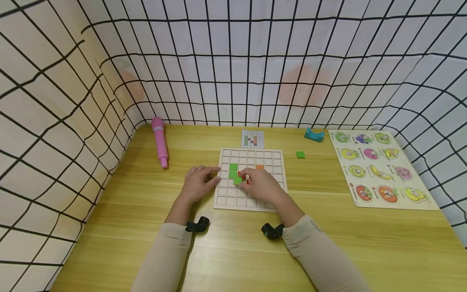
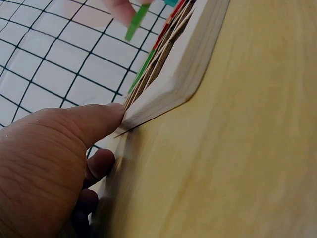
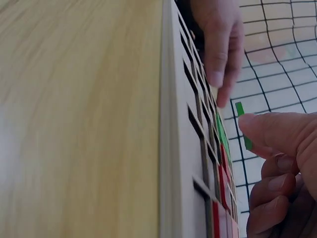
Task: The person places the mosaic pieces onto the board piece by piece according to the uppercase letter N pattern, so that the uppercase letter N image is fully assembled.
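A wooden grid board (image 1: 226,202) lies flat on the table, with green tiles (image 1: 233,166) in its left part, red tiles (image 3: 222,171) near the middle and an orange tile (image 1: 260,167) further right. Above the board my right hand (image 1: 263,185) pinches a small green square tile (image 3: 243,126) between thumb and finger. The tile is tilted and apart from the grid in both wrist views. My left hand (image 1: 197,184) rests at the board's left edge, its thumb (image 2: 99,121) touching the rim. Part of the red tiles is hidden behind the right hand in the head view.
Behind the board lies a printed pattern card (image 1: 252,139). A loose green tile (image 1: 300,155) and a teal curved block (image 1: 314,135) are to the right, then a fruit puzzle board (image 1: 381,170). At left lies a pink microphone-shaped pen (image 1: 160,142). Black netting (image 1: 230,61) surrounds the table.
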`<move>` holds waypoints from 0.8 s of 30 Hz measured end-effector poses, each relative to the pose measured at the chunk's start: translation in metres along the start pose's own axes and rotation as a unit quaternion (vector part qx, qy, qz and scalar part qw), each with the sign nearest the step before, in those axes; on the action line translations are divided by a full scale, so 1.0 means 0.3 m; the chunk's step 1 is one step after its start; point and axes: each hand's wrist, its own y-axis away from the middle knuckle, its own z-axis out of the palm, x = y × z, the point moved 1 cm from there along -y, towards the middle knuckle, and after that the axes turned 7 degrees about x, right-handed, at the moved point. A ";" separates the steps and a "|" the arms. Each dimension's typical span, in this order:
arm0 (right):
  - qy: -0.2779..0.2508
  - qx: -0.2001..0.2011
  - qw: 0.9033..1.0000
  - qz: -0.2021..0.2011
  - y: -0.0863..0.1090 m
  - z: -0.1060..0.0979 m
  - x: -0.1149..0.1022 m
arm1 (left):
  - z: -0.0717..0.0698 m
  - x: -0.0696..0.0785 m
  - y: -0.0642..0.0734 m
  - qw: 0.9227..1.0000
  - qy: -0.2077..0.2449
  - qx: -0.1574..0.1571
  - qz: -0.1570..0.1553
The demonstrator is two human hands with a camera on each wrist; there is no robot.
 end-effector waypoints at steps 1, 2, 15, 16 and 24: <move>0.009 0.000 1.000 -0.006 -0.004 0.007 -0.005 | -0.001 0.000 0.001 1.000 -0.001 0.000 0.000; 0.018 0.000 1.000 -0.010 -0.007 0.014 -0.009 | -0.002 0.000 0.001 1.000 0.000 -0.001 0.000; 0.077 0.014 0.996 -0.030 -0.037 0.065 -0.032 | -0.006 0.002 -0.002 1.000 0.009 0.000 0.007; 0.079 0.013 0.996 -0.028 -0.038 0.066 -0.033 | -0.006 0.001 -0.002 1.000 0.007 -0.001 0.006; 0.076 -0.003 0.997 -0.018 -0.028 0.052 -0.034 | -0.007 0.002 0.000 1.000 0.005 -0.005 0.003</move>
